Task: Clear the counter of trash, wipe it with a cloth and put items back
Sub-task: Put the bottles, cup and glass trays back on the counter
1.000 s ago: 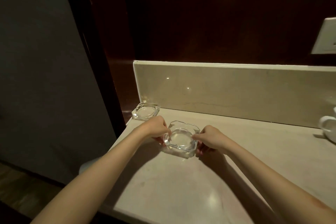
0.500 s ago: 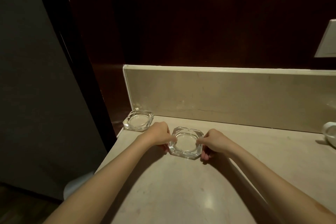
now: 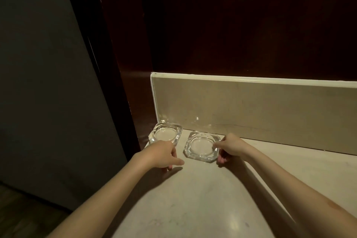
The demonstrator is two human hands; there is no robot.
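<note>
Two glass ashtrays sit at the back-left corner of the desk (image 3: 193,199); the far ashtray (image 3: 165,135) is tucked into the corner by the low stone backsplash (image 3: 251,110), and the near ashtray (image 3: 202,146) sits just beside it, apart by a narrow gap; the right hand (image 3: 230,146) pinches the near ashtray's right rim, fingers curled, likely squaring it up with its twin; the left hand (image 3: 164,154) hovers just left of it, fingers loosely curled, gripping nothing; it looks like the putting-back stage, with both pieces parked out of the way along the wall
</note>
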